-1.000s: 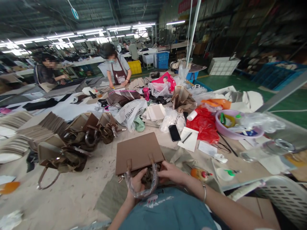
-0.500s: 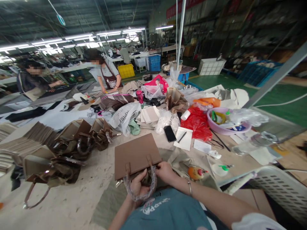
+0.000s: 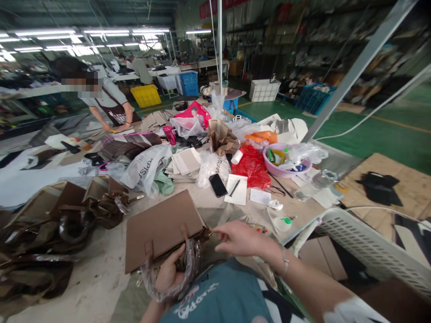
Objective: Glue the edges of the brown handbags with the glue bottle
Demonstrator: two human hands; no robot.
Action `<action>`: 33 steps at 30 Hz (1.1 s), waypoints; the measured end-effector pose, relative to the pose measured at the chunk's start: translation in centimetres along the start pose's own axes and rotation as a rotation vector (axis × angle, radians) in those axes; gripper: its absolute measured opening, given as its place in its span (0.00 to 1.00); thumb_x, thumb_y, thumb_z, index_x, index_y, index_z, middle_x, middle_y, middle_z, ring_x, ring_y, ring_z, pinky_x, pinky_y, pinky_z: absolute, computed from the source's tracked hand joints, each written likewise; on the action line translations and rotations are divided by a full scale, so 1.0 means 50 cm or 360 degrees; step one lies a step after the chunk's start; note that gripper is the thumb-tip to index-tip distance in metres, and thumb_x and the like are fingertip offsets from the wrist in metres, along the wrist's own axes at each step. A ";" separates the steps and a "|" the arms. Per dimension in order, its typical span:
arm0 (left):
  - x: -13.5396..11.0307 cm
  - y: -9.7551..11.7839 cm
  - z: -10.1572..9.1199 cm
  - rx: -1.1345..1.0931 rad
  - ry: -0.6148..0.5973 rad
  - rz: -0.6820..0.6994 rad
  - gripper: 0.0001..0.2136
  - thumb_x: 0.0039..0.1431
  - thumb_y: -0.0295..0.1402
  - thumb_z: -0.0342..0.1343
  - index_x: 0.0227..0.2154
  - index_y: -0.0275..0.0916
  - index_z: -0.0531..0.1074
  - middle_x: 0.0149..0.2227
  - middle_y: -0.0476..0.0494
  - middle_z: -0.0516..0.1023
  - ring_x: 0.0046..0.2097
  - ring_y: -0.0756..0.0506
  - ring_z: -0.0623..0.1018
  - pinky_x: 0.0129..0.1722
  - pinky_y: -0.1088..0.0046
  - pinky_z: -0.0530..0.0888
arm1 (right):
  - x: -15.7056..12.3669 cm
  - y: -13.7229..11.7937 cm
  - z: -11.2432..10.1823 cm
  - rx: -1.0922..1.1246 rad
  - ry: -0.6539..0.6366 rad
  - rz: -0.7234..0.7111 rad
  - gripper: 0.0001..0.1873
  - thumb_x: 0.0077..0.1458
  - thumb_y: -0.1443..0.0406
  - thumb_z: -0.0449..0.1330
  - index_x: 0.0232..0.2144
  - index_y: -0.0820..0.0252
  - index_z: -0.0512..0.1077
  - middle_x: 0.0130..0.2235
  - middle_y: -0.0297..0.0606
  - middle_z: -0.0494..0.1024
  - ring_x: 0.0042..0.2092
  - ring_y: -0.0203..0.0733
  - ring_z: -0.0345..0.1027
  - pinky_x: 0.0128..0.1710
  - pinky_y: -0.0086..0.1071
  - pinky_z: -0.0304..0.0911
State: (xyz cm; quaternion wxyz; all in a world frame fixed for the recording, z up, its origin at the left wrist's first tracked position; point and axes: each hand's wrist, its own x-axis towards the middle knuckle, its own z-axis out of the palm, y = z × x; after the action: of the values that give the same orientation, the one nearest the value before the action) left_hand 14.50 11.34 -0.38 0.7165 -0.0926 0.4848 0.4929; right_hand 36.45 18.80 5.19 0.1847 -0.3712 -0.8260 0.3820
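Observation:
A flat brown leather handbag (image 3: 161, 226) lies on the table in front of me, its plastic-wrapped handle (image 3: 188, 269) looping toward my chest. My left hand (image 3: 168, 273) is closed around the bag's near edge, inside the handle loop. My right hand (image 3: 240, 237) hovers just right of the bag with its fingers pinched together; what they hold is too small to see. A bracelet sits on that wrist.
Several brown bags (image 3: 50, 224) are heaped at the left. Ahead lie a black phone (image 3: 217, 185), a notepad with a pen (image 3: 236, 189), a red plastic bag (image 3: 252, 166) and a purple basin (image 3: 281, 168). A white plastic basket (image 3: 367, 251) stands at the right. A person in an apron (image 3: 107, 105) works across the table.
My view has swung to the right. My right hand has come off the bag's opening and moved right, pinched. My left hand keeps its hold on the bag.

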 end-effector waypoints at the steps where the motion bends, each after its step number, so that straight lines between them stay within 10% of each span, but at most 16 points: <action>1: -0.008 0.006 0.003 -0.0038 0.0082 0.0070 0.14 0.52 0.22 0.57 0.42 0.36 0.74 0.24 0.47 0.79 0.26 0.46 0.79 0.31 0.70 0.79 | -0.022 0.013 -0.034 0.0128 0.0167 0.0030 0.15 0.50 0.57 0.60 0.40 0.55 0.75 0.28 0.33 0.78 0.28 0.38 0.70 0.28 0.28 0.62; 7: -0.031 0.023 0.016 -0.0090 0.0261 0.0471 0.06 0.51 0.18 0.54 0.30 0.29 0.75 0.17 0.47 0.73 0.17 0.51 0.72 0.18 0.79 0.72 | -0.181 0.224 -0.112 0.0030 0.1225 0.0736 0.21 0.52 0.54 0.57 0.45 0.60 0.69 0.30 0.36 0.74 0.31 0.41 0.69 0.33 0.33 0.66; 15: -0.037 0.036 0.012 -0.0136 0.0255 0.0544 0.08 0.54 0.21 0.52 0.22 0.31 0.73 0.19 0.45 0.73 0.21 0.51 0.72 0.21 0.77 0.70 | -0.335 0.404 0.134 0.0095 0.0936 0.1182 0.23 0.45 0.59 0.53 0.46 0.59 0.64 0.38 0.44 0.74 0.34 0.46 0.72 0.35 0.40 0.70; 19: -0.040 0.028 0.023 -0.0152 0.0193 0.0543 0.07 0.53 0.22 0.54 0.21 0.31 0.72 0.17 0.47 0.70 0.19 0.52 0.69 0.19 0.78 0.67 | -0.346 0.387 0.139 -0.0064 0.0418 0.1306 0.11 0.45 0.65 0.52 0.34 0.54 0.68 0.34 0.42 0.78 0.36 0.50 0.74 0.37 0.41 0.66; 23: -0.035 0.014 0.034 -0.0160 0.0280 0.0580 0.06 0.50 0.22 0.57 0.20 0.31 0.72 0.18 0.47 0.70 0.19 0.51 0.69 0.18 0.78 0.67 | -0.328 0.319 0.026 -0.0439 -0.0016 0.1455 0.05 0.46 0.65 0.53 0.22 0.56 0.69 0.25 0.42 0.76 0.29 0.53 0.73 0.26 0.39 0.61; 28: -0.020 -0.002 0.045 -0.0128 0.0322 0.0551 0.06 0.51 0.24 0.57 0.20 0.31 0.72 0.17 0.46 0.70 0.19 0.51 0.69 0.18 0.78 0.68 | -0.211 0.169 -0.083 0.0049 0.0272 0.0626 0.11 0.58 0.59 0.50 0.37 0.54 0.70 0.29 0.35 0.77 0.29 0.40 0.71 0.31 0.32 0.64; 33: -0.013 -0.011 0.060 -0.0150 0.0324 0.0542 0.07 0.52 0.24 0.55 0.20 0.31 0.72 0.17 0.46 0.71 0.19 0.50 0.70 0.18 0.78 0.69 | -0.035 0.100 -0.010 0.0412 0.0129 0.0182 0.27 0.52 0.65 0.60 0.55 0.57 0.62 0.43 0.40 0.75 0.35 0.38 0.71 0.39 0.32 0.67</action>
State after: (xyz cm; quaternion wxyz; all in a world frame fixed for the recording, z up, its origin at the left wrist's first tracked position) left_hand 16.70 12.50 1.47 0.5650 -0.0922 0.5397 0.6172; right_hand 40.26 19.90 1.66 0.2423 -0.4057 -0.7392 0.4799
